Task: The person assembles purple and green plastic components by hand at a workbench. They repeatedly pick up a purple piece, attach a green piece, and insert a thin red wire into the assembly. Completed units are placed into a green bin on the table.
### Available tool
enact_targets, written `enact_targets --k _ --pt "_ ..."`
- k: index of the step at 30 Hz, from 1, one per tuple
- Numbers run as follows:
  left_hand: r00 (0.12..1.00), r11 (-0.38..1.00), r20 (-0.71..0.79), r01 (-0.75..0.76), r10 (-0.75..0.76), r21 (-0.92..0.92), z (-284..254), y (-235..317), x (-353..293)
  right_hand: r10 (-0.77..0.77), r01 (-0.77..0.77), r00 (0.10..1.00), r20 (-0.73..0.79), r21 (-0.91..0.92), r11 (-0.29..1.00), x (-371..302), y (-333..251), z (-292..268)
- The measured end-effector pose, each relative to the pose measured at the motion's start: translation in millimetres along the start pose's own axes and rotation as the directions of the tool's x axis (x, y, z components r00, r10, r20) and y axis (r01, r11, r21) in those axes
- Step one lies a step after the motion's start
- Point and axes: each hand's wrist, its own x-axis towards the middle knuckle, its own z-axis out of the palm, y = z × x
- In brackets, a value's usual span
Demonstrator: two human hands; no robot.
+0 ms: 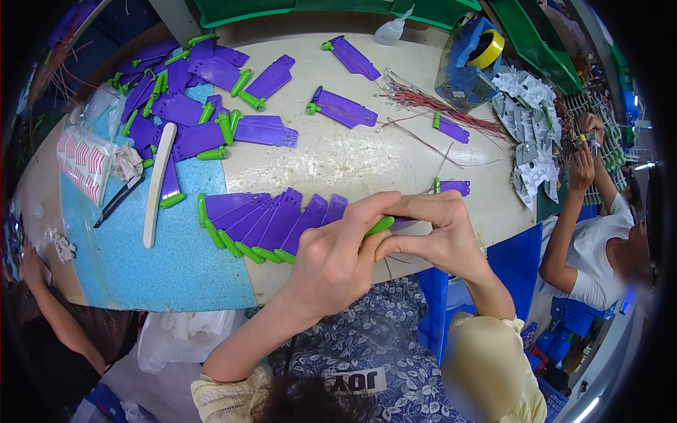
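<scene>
My left hand and my right hand meet at the table's near edge, both gripping one purple flat plastic piece with a green tube end. Fingers hide most of this piece. Just left of my hands lies a fanned row of the same purple pieces, green ends toward me. A purple piece with a green tip lies just beyond my right hand. A bundle of red and white wires rests farther back on the right.
A pile of purple pieces covers the far left, on a blue foam mat with a white strip and a black tool. A blue tape dispenser, a glue bottle and green bins stand behind. Another person works at right.
</scene>
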Motion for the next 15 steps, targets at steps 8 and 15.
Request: enact_targets --k 8,15 --pt "0.902 0.886 0.178 0.423 -0.393 -0.191 -15.8 0.3 3.7 0.172 -0.188 0.980 -0.100 -0.184 0.965 -10.1 -9.4 -17.9" --pt "0.657 0.516 0.409 0.753 -0.634 -0.409 -24.5 1.2 21.1 0.098 -0.155 0.964 -0.246 -0.223 0.963 -13.7 -29.6 -38.3"
